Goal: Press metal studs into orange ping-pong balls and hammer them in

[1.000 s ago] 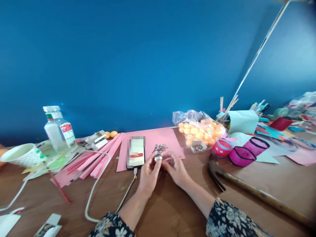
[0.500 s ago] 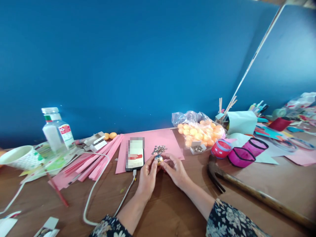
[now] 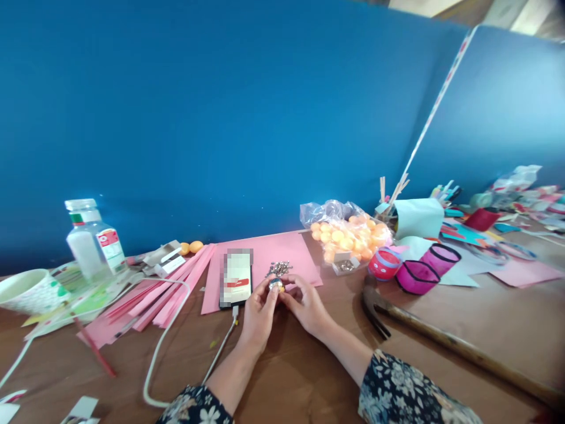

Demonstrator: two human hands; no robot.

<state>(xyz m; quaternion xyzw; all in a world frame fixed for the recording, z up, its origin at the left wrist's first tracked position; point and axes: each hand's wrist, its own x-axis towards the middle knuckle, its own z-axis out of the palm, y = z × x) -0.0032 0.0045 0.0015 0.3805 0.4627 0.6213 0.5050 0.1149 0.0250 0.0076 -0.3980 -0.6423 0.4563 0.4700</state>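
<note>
Between the fingertips of both hands is a small orange ball (image 3: 276,283), its upper side covered with shiny silver tacks. My left hand (image 3: 258,315) pinches it from the left with thumb and fingers. From the right, the curled fingers and thumb of my right hand (image 3: 306,306) close on it too; they partly hide it. Just beyond my fingers, a pile of loose silver tacks (image 3: 279,268) lies on a pink paper sheet (image 3: 300,253). A phone (image 3: 237,277) rests on the sheet's left part, near my left hand.
A plastic bag of orange balls (image 3: 348,232) and a small box of tacks (image 3: 346,265) sit to the right. A hammer (image 3: 424,324) lies beyond my right arm. Left are pink strips (image 3: 176,288), a white cable (image 3: 163,341), a bottle (image 3: 95,244) and a paper cup (image 3: 30,291).
The view has shifted slightly, so most of the table appears a little further left. Both hands still hold the ball, which seems turned a little, with more silver facing up.
</note>
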